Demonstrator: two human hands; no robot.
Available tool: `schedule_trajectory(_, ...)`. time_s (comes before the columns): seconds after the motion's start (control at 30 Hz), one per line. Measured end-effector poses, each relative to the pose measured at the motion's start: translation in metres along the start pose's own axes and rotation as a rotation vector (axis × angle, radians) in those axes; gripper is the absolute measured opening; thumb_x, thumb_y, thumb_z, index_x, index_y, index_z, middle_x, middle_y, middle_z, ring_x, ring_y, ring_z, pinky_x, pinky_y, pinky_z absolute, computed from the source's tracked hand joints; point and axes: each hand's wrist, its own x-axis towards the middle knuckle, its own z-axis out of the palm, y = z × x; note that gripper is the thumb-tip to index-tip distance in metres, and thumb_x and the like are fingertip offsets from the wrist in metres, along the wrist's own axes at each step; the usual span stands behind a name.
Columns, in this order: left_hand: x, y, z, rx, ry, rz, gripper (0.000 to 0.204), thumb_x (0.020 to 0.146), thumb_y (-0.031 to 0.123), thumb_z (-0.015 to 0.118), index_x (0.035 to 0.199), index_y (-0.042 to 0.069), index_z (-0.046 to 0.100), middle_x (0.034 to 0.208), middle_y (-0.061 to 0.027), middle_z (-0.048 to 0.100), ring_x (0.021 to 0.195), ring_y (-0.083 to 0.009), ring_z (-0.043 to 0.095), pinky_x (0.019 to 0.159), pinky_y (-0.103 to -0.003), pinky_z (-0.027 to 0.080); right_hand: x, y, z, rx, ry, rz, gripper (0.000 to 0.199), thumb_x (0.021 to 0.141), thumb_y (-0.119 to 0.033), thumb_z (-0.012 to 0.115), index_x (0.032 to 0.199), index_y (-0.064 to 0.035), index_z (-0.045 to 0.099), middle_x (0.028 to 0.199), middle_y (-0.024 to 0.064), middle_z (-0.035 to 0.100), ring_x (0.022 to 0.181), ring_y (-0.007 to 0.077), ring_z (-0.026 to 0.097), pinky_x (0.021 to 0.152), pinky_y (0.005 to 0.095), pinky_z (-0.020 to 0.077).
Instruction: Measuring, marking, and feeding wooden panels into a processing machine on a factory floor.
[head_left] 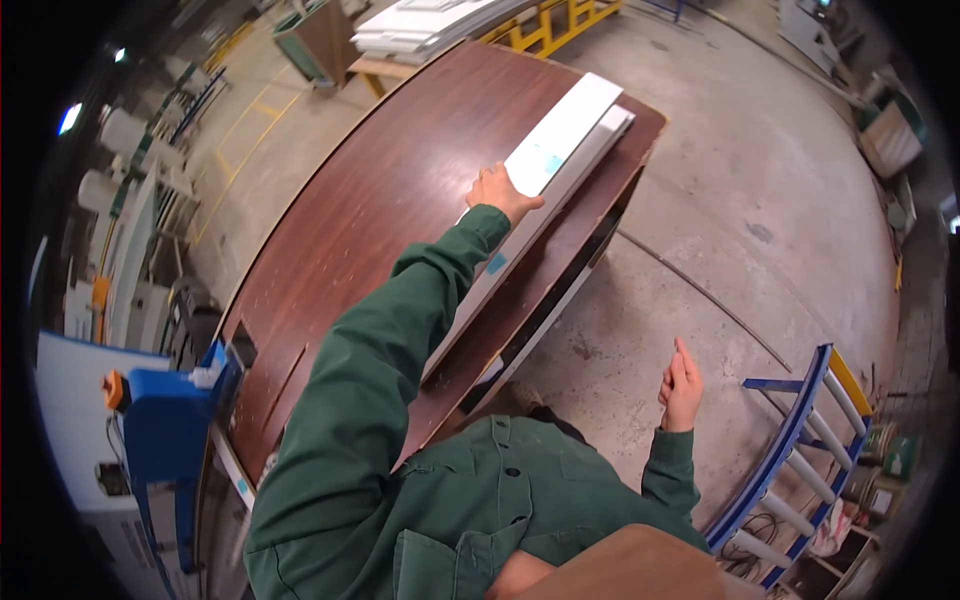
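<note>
A long dark brown wooden table runs from lower left to upper right. Two long white panels lie stacked along its right edge. My left hand, arm in a green sleeve, reaches across and rests on the white panels near their middle, fingers gripping the top panel's edge. My right hand hangs free over the concrete floor to the right of the table, fingers loosely curled, holding nothing.
A blue machine unit with an orange knob stands at the table's near left end. A blue roller rack stands at lower right. A stack of white panels on a yellow frame lies beyond the table. Concrete floor spreads to the right.
</note>
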Motion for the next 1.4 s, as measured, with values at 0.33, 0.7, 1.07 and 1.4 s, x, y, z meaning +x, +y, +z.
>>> schedule_trajectory(0.33,0.022,-0.002,0.034,-0.062,-0.199,-0.121,0.105,0.059,0.074,0.053,0.129,0.0,0.03,0.13,-0.0281,0.027,0.118,-0.0434,0.033,0.095,-0.044,0.032,-0.011,0.02,-0.003,0.053,0.105,0.117,0.039,0.088,-0.024,0.049,0.122,-0.0053,0.047,0.058,-0.0044,0.037,0.039,0.0015,0.026,0.035,0.017,0.0186)
schedule_trajectory(0.7,-0.194,-0.366,-0.11,-0.024,0.644,-0.597,0.069,0.07,0.047,0.065,0.116,-0.001,0.047,0.118,-0.0244,0.038,0.107,-0.0343,0.042,0.091,-0.038,0.036,0.012,0.005,0.071,-0.033,-0.156,-0.001,0.036,0.089,-0.023,0.046,0.122,-0.0075,0.047,0.057,-0.0059,0.033,0.041,0.0021,0.025,0.035,0.0171,0.0192)
schedule_trajectory(1.07,-0.566,-0.536,-0.181,0.239,0.777,-1.678,0.082,0.063,0.056,0.064,0.12,0.001,0.041,0.126,-0.0228,0.033,0.114,-0.0398,0.034,0.093,-0.051,0.03,-0.053,-0.037,0.218,-0.148,-0.529,-0.091,0.035,0.09,-0.024,0.043,0.12,-0.0055,0.047,0.06,-0.005,0.033,0.042,0.0022,0.026,0.035,0.0177,0.0199)
schedule_trajectory(1.4,-0.591,-0.61,-0.184,0.191,0.371,-1.546,0.112,0.051,0.072,0.061,0.131,0.001,0.028,0.129,-0.0184,0.035,0.12,-0.035,0.03,0.099,-0.044,0.024,-0.128,-0.018,0.271,-0.227,-0.75,-0.118,0.036,0.091,-0.024,0.044,0.122,-0.006,0.046,0.059,-0.0055,0.032,0.042,0.0016,0.024,0.034,0.0171,0.0181)
